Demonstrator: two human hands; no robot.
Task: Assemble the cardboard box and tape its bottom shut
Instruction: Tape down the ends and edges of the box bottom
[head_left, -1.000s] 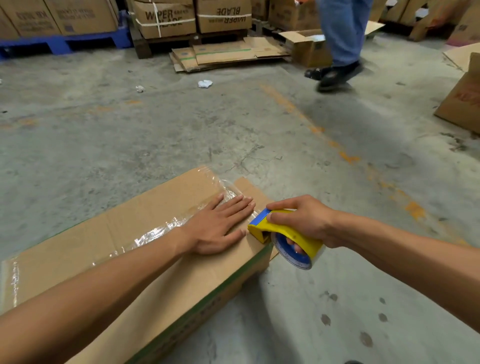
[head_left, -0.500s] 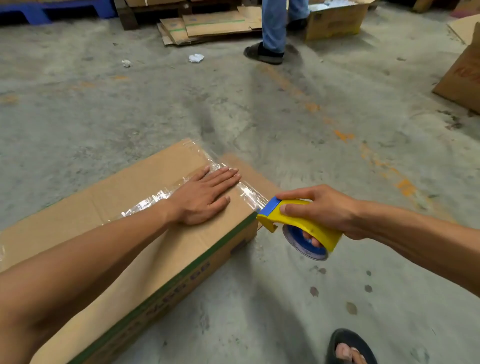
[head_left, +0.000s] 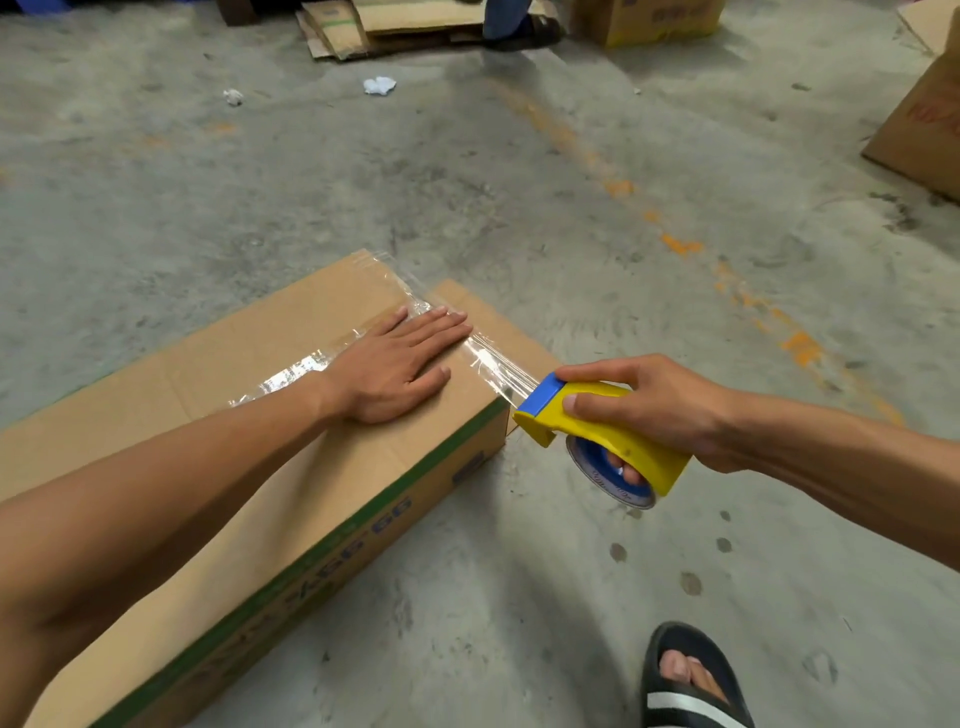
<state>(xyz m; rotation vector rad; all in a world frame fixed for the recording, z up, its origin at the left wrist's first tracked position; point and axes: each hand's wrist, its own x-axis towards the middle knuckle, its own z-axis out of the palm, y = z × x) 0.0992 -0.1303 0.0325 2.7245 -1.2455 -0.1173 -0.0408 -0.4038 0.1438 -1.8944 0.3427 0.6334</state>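
A long brown cardboard box (head_left: 223, 395) with a green stripe along its side lies on the concrete floor, flaps closed upward. Clear tape (head_left: 291, 376) runs along its centre seam. My left hand (head_left: 395, 364) lies flat, fingers together, on the tape near the box's right end. My right hand (head_left: 649, 410) grips a yellow and blue tape dispenser (head_left: 602, 436) just past that end, slightly below the top edge. A stretch of clear tape (head_left: 496, 371) spans from under my left fingers to the dispenser's blue head.
My foot in a black sandal (head_left: 685, 680) stands at the lower right. Another person's leg and shoe (head_left: 519, 26) are at the top, beside flattened cardboard (head_left: 395, 23). More boxes (head_left: 919, 124) sit at the right edge. Paper scraps (head_left: 379, 85) lie on the floor.
My right hand has pulled the dispenser rightward off the box's end, drawing tape out. The left hand stays pressed on the seam. The other person has walked left across the background.
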